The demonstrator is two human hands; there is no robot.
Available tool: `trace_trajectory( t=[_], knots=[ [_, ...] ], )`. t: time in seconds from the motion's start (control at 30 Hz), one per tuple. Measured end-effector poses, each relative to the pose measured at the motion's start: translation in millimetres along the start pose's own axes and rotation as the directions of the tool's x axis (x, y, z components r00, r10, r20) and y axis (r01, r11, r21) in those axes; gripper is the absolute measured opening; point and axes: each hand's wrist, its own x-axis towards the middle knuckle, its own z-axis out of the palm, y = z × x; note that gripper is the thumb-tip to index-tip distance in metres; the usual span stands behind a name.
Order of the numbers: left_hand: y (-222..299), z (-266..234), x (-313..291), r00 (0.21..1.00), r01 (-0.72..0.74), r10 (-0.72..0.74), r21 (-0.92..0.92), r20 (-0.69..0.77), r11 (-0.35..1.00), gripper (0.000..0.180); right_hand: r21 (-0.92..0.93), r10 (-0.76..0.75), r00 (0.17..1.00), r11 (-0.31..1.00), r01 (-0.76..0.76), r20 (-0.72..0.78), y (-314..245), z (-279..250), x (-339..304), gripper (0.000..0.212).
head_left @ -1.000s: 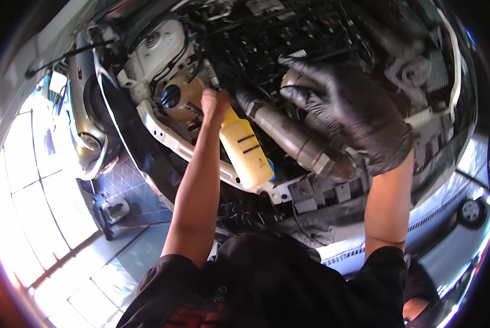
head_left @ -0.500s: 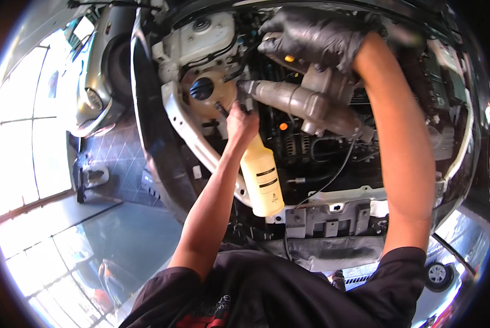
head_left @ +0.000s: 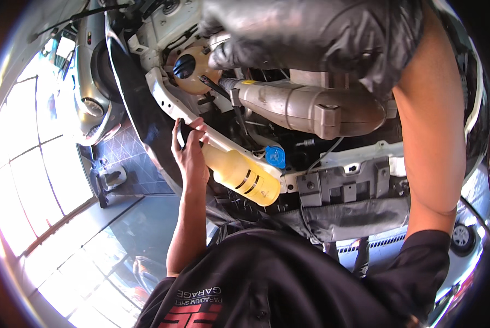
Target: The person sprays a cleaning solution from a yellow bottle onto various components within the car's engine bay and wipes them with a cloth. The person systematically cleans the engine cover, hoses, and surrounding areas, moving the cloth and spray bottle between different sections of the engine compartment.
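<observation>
My bare left hand (head_left: 190,145) is closed around the black trigger head of a yellow spray bottle (head_left: 247,177). The bottle lies tilted over the front edge of the engine bay, its base toward the lower right. My right hand (head_left: 316,41), in a black glove, grips a grimy grey-brown air intake duct (head_left: 310,109) from above, its fingers curled over the far end. The glove hides much of the duct's upper part. Left of the duct sits a round, yellowed coolant tank (head_left: 198,76) with a black cap (head_left: 184,66).
A blue cap (head_left: 276,157) shows beside the bottle. Black plastic brackets (head_left: 346,183) line the bay's front edge. A pale metal rail (head_left: 163,95) runs along the left side, next to the dark fender edge (head_left: 133,104). Another car (head_left: 92,104) stands farther left.
My left hand has drawn the spray bottle left and nearer to me, away from the tank. The duct and my gloved right hand have come up closer. The blue cap is now uncovered.
</observation>
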Motion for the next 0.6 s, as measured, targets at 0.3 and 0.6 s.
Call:
trace_trajectory(
  t=[0.3,0.6],
  knots=[
    [46.5,-38.8,-26.8,0.990,-0.111,0.108,0.034,0.087,0.993,0.059,0.053,-0.005,0.999,0.999,0.007,-0.034,7.8,8.4,-33.1,0.027],
    [131.6,-40.9,72.1,0.847,-0.229,-0.249,0.746,0.469,0.626,0.031,-0.039,-0.106,0.994,0.994,0.105,-0.029,-29.7,-25.4,-21.2,0.025]
  ],
)
